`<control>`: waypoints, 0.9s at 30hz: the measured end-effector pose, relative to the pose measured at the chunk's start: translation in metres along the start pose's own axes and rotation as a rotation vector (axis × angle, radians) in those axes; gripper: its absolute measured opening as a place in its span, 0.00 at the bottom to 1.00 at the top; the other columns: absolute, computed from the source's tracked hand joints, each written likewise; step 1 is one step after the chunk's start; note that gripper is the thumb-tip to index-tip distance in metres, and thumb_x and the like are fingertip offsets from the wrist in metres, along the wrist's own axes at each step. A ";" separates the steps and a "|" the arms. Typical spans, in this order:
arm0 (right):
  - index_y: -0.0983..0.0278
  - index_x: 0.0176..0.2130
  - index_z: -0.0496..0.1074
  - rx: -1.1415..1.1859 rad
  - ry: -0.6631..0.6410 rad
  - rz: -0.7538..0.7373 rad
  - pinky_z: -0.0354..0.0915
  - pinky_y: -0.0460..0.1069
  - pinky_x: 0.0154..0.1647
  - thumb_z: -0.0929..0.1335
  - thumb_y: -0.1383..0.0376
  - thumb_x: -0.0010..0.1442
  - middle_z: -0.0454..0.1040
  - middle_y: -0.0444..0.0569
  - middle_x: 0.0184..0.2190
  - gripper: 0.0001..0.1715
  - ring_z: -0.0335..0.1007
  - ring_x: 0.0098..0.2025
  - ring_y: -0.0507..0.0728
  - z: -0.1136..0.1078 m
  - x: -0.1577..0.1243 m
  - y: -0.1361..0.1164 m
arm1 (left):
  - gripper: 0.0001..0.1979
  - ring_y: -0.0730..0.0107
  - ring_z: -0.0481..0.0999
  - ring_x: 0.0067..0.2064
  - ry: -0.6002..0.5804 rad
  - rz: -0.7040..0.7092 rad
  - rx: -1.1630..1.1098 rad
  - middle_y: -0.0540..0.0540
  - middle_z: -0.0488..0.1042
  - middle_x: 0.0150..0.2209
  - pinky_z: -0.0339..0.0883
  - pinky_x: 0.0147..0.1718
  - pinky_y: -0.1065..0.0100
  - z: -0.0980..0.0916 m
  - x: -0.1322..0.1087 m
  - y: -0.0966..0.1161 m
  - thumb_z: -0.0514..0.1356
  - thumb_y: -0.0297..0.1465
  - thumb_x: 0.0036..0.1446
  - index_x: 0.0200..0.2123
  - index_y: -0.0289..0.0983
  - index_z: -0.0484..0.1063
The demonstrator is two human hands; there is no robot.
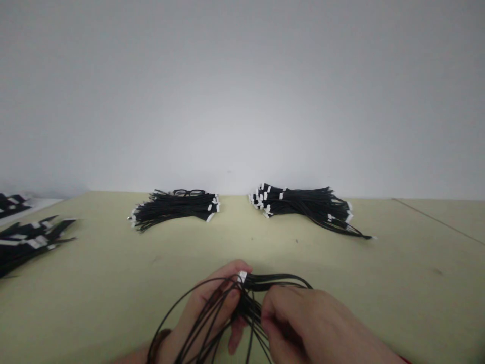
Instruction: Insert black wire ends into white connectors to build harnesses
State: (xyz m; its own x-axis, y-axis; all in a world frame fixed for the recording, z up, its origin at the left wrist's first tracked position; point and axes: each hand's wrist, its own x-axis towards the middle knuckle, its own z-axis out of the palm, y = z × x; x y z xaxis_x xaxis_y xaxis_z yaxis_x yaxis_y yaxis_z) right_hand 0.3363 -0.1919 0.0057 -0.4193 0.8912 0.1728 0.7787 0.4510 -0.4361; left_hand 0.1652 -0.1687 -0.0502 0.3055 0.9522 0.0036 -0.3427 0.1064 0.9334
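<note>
Near the bottom centre, my left hand [206,308] is closed around a bundle of thin black cables [248,306]. A white connector [242,276] shows at its fingertips, with black wires running from it to the right. Loose cable strands hang over the left palm and wrist. My right hand [299,321] is beside it on the right, its fingers pinched together at the cables; the fingertips are partly hidden, and what lies between them is too small to make out.
Two piles of black cables with white connectors, one at the back left [176,206] and one at the back right [303,202], lie by the wall. Glasses [188,192] rest behind the left pile. More cables [28,240] lie at the far left of the table [379,283].
</note>
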 end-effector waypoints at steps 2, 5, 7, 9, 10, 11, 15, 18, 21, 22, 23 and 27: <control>0.61 0.30 0.71 0.133 -0.098 0.034 0.52 0.43 0.18 0.64 0.74 0.50 0.71 0.40 0.23 0.11 0.60 0.19 0.49 -0.010 0.001 -0.001 | 0.19 0.81 0.62 0.16 -0.012 0.016 -0.005 0.52 0.70 0.22 0.55 0.12 0.79 0.000 0.001 0.001 0.66 0.43 0.47 0.40 0.40 0.75; 0.61 0.33 0.74 0.536 -0.291 0.123 0.55 0.42 0.21 0.63 0.71 0.53 0.69 0.41 0.22 0.12 0.59 0.21 0.49 -0.036 0.003 0.002 | 0.18 0.80 0.63 0.16 0.073 0.032 -0.013 0.53 0.69 0.20 0.57 0.14 0.80 0.002 0.001 0.003 0.66 0.41 0.50 0.43 0.42 0.73; 0.64 0.29 0.74 0.880 -0.453 0.211 0.55 0.43 0.21 0.63 0.67 0.55 0.67 0.42 0.20 0.11 0.58 0.19 0.48 -0.055 0.004 0.008 | 0.18 0.80 0.62 0.17 0.137 0.033 -0.047 0.54 0.67 0.20 0.58 0.14 0.79 0.005 0.001 0.005 0.66 0.40 0.49 0.43 0.41 0.73; 0.64 0.28 0.73 1.130 -0.457 0.201 0.58 0.43 0.22 0.65 0.63 0.57 0.66 0.43 0.18 0.10 0.59 0.18 0.48 -0.070 0.007 0.016 | 0.20 0.80 0.60 0.16 0.151 0.029 -0.086 0.55 0.65 0.20 0.57 0.12 0.79 0.010 0.000 0.009 0.67 0.41 0.47 0.42 0.39 0.73; 0.64 0.29 0.74 1.160 -0.374 0.138 0.59 0.44 0.23 0.67 0.62 0.56 0.65 0.42 0.17 0.09 0.60 0.19 0.48 -0.076 0.009 0.020 | 0.20 0.81 0.60 0.16 0.158 0.027 -0.101 0.55 0.65 0.21 0.56 0.12 0.80 0.012 0.000 0.010 0.68 0.41 0.46 0.41 0.39 0.74; 0.63 0.30 0.75 1.130 -0.255 0.057 0.61 0.44 0.23 0.69 0.60 0.56 0.66 0.42 0.18 0.08 0.61 0.20 0.49 -0.081 0.012 0.025 | 0.20 0.81 0.60 0.16 0.160 0.025 -0.111 0.54 0.65 0.21 0.56 0.11 0.80 0.014 0.000 0.012 0.68 0.41 0.46 0.41 0.38 0.74; 0.59 0.26 0.71 1.037 0.264 -0.152 0.67 0.47 0.34 0.67 0.58 0.60 0.69 0.45 0.28 0.12 0.68 0.32 0.53 -0.088 0.020 0.032 | 0.19 0.80 0.62 0.17 0.177 0.010 -0.127 0.52 0.68 0.23 0.58 0.13 0.79 0.015 0.001 0.012 0.68 0.39 0.46 0.40 0.38 0.74; 0.57 0.32 0.65 1.236 0.427 -0.076 0.67 0.46 0.28 0.57 0.63 0.65 0.67 0.43 0.26 0.12 0.68 0.25 0.51 -0.084 0.018 0.025 | 0.19 0.79 0.63 0.16 0.154 0.011 -0.142 0.52 0.68 0.20 0.58 0.12 0.79 0.010 0.002 0.008 0.68 0.39 0.47 0.41 0.38 0.74; 0.57 0.39 0.63 1.195 0.109 -0.058 0.64 0.43 0.19 0.59 0.65 0.63 0.69 0.40 0.21 0.06 0.66 0.17 0.50 -0.070 0.010 0.013 | 0.19 0.80 0.64 0.15 0.134 0.020 -0.169 0.53 0.69 0.19 0.58 0.13 0.80 0.006 0.003 0.003 0.68 0.39 0.46 0.42 0.39 0.74; 0.58 0.38 0.63 1.090 -0.022 -0.056 0.64 0.43 0.19 0.60 0.66 0.62 0.71 0.40 0.21 0.04 0.68 0.18 0.51 -0.062 0.006 0.010 | 0.19 0.80 0.64 0.15 0.127 0.024 -0.181 0.53 0.69 0.20 0.58 0.13 0.80 0.005 0.003 0.002 0.69 0.39 0.45 0.42 0.40 0.75; 0.59 0.35 0.65 0.927 -0.088 -0.049 0.63 0.43 0.20 0.62 0.67 0.60 0.72 0.40 0.21 0.04 0.69 0.19 0.51 -0.054 0.003 0.007 | 0.20 0.81 0.64 0.15 0.118 0.032 -0.193 0.53 0.69 0.21 0.58 0.13 0.80 0.005 0.003 0.001 0.69 0.39 0.45 0.41 0.41 0.75; 0.61 0.26 0.69 0.145 0.192 -0.229 0.57 0.43 0.21 0.63 0.71 0.57 0.71 0.39 0.21 0.10 0.66 0.21 0.49 -0.024 -0.003 0.007 | 0.16 0.82 0.64 0.15 0.026 0.079 -0.185 0.54 0.68 0.21 0.59 0.13 0.81 0.006 0.000 0.003 0.68 0.40 0.46 0.39 0.42 0.75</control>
State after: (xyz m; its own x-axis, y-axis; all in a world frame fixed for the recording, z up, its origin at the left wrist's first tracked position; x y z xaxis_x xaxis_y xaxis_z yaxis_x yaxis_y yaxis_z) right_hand 0.3541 -0.1902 0.0237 -0.4694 0.7663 0.4387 0.5937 0.6416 -0.4856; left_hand 0.1692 -0.1701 -0.0453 0.2488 0.9665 0.0629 -0.5231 0.0795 0.8486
